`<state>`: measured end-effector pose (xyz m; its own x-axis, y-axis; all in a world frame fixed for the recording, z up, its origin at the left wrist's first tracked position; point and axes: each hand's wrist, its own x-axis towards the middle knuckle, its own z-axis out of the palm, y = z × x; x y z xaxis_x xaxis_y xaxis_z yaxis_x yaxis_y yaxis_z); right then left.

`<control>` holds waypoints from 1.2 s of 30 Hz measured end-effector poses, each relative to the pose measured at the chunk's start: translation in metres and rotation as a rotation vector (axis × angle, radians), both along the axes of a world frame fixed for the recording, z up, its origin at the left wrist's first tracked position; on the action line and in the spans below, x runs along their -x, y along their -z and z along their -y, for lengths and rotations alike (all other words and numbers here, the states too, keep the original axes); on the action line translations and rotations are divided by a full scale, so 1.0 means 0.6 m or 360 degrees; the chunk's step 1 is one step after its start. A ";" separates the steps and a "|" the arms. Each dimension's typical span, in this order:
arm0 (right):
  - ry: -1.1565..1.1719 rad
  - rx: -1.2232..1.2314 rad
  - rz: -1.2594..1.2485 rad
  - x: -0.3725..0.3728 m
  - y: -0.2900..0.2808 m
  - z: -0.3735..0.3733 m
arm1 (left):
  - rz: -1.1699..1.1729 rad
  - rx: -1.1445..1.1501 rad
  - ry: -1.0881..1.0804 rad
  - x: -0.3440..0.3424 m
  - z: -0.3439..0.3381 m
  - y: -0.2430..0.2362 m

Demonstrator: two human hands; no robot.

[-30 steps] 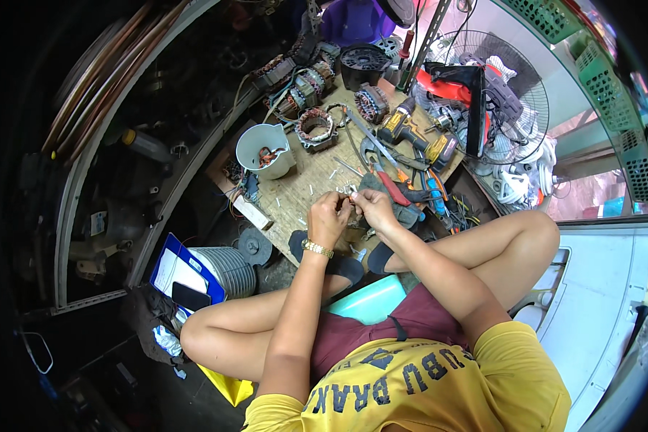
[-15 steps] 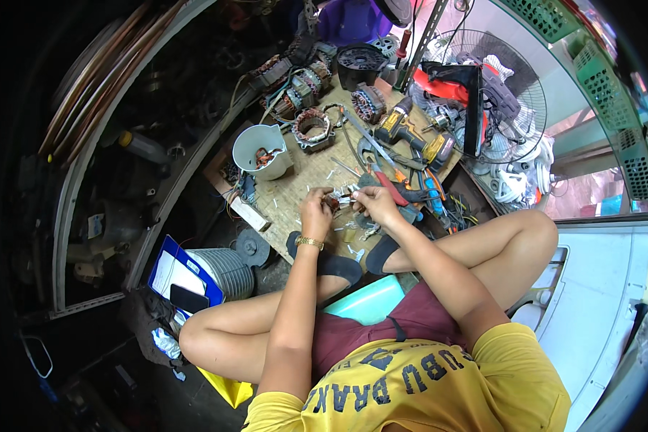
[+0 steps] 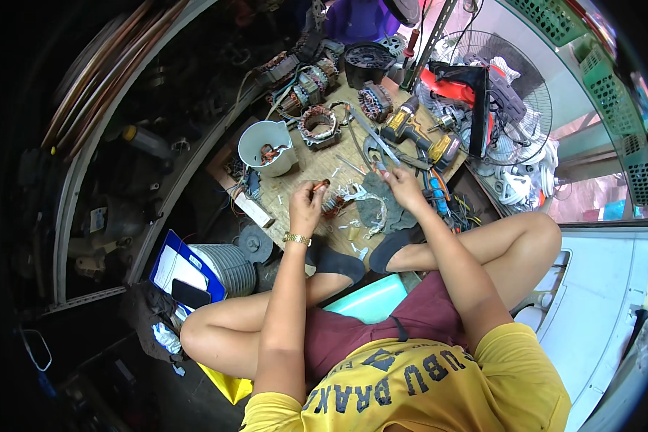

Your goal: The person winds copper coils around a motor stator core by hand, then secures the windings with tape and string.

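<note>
My left hand (image 3: 306, 205), with a gold bracelet at the wrist, pinches a small copper-coloured piece (image 3: 322, 185) above the wooden board. Just right of it, on the board, lies a copper-wound part (image 3: 332, 207) with white leads (image 3: 354, 193). My right hand (image 3: 405, 189) is over the right side of a grey cloth (image 3: 376, 203), its fingers drawn together. Whatever those fingers hold is too small and covered to make out. A slim screwdriver-like rod (image 3: 350, 165) points toward the cloth from the far side.
Beyond my hands stand a white pitcher (image 3: 266, 147) with copper scraps, a wound stator ring (image 3: 318, 127) and a yellow-black cordless drill (image 3: 419, 137). Loose tools and cables (image 3: 446, 205) crowd the right edge. A white block (image 3: 253, 210) lies at the board's left edge.
My hands have moved apart: the left slightly left with the copper-coloured piece, the right up and right to where red-handled pliers lay. The wound part between them now rests on the board.
</note>
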<state>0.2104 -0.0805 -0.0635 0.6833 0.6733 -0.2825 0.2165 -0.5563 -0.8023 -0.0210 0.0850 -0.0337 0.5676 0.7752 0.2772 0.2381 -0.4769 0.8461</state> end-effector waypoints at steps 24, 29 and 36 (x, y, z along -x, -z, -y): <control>-0.0331 -0.0664 -0.0111 0.121 -0.051 -0.062 | -0.0219 0.0517 0.0708 -0.041 -0.027 -0.001; 0.0089 -0.0650 0.0263 0.037 -0.093 -0.060 | -0.0253 0.0166 0.0449 0.033 -0.052 0.079; -0.0310 -0.0937 0.0066 0.110 -0.205 -0.238 | -0.0387 -0.0127 0.0448 0.029 -0.059 0.055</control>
